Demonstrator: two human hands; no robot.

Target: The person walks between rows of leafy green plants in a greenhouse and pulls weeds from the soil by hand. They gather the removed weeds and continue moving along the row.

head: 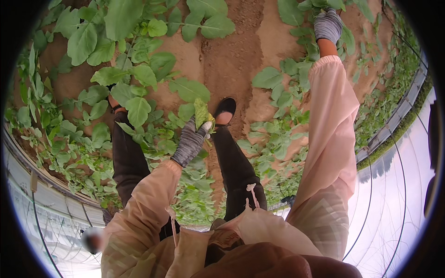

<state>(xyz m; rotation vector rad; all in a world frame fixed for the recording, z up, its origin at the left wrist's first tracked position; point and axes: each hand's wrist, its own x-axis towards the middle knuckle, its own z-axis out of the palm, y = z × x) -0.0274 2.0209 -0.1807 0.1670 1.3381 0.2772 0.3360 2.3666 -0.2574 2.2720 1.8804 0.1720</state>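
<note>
My left hand [193, 139], in a grey knitted glove with pale fingertips, holds a few plucked leaves [201, 113], green and yellowing, between thumb and fingers. It is in the middle of the view, just left of my black shoe [225, 109]. My right hand [328, 26], in a similar grey glove, reaches far out at the top right among the leaves of a broad-leaved plant [291, 13]. Its fingers are partly hidden by foliage, so whether they grip anything does not show. Both arms wear light pink sleeves.
Leafy plants [139, 76] grow in rows on both sides of a brown soil furrow [226, 59]. My other foot [114, 102] stands among the left plants. Greenhouse film and hoops curve along both rims. Another person [93, 239] appears at the lower left, blurred.
</note>
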